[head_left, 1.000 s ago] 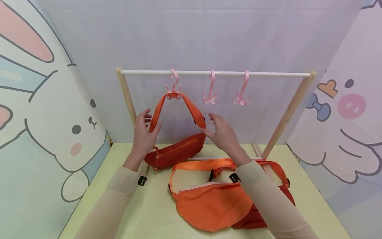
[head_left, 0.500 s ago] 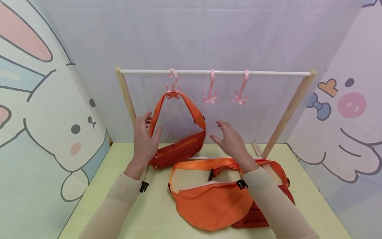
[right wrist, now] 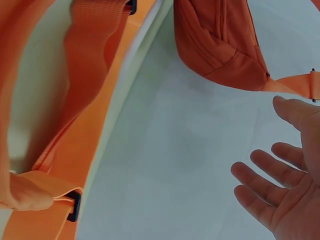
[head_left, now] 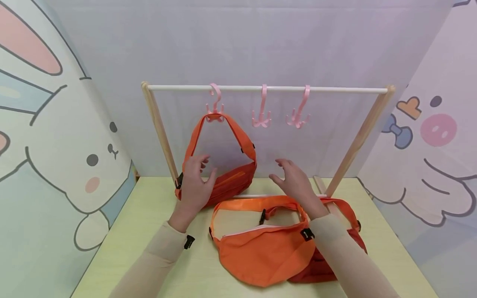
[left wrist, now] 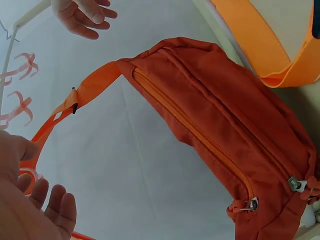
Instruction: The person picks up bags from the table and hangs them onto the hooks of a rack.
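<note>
A dark red waist bag (head_left: 238, 179) hangs by its orange strap (head_left: 240, 134) from the leftmost pink hook (head_left: 215, 108). My left hand (head_left: 193, 182) is in front of the bag's left end, its fingers loosely bent and holding nothing. It hides part of the bag and strap; I cannot tell whether it touches them. To the right of the bag, my right hand (head_left: 296, 180) hovers apart from it with spread, relaxed fingers. The left wrist view shows the bag's orange zipper (left wrist: 192, 132) and metal zipper pull (left wrist: 253, 203).
Two more pink hooks (head_left: 261, 120) hang from the white rail (head_left: 335, 89) on a wooden-legged stand (head_left: 361, 138). An orange bag (head_left: 264, 256) lies on the pale table (head_left: 112, 265), overlapping a dark red bag (head_left: 316, 269). Cartoon panels flank the sides.
My right hand has drawn away from the strap, to the right and downward. My left hand has shifted right and down, across the bag's left end. The bag remains hanging.
</note>
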